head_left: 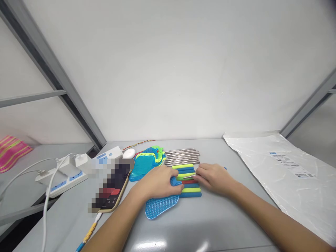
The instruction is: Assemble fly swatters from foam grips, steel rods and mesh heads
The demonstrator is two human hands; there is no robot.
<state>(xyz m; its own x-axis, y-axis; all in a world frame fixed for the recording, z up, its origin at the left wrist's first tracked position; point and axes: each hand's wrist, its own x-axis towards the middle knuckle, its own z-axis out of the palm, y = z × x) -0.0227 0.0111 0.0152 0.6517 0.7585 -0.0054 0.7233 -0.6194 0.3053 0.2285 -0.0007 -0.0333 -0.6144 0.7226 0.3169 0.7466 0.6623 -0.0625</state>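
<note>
My left hand [161, 180] grips the neck of a blue mesh fly swatter head [161, 207], which points toward me on the grey table. Opposite it, my right hand [214, 177] is closed round a thin metal rod [189, 176] whose tip reaches toward the swatter's neck; a bit of blue shows past that hand. Several green, blue and red plastic handles [190, 195] lie side by side under and between both hands. Behind them is a row of metal rods [182, 156]. A pile of blue and green swatter heads [144, 162] rests beyond my left hand.
On the left lie a phone [115, 187] with a cable, power strips [65, 182] with white plugs, and a round white object [128, 153]. A white plastic mailer [286, 171] covers the right side. Metal frame posts [63, 77] and a white wall [170, 70] stand behind.
</note>
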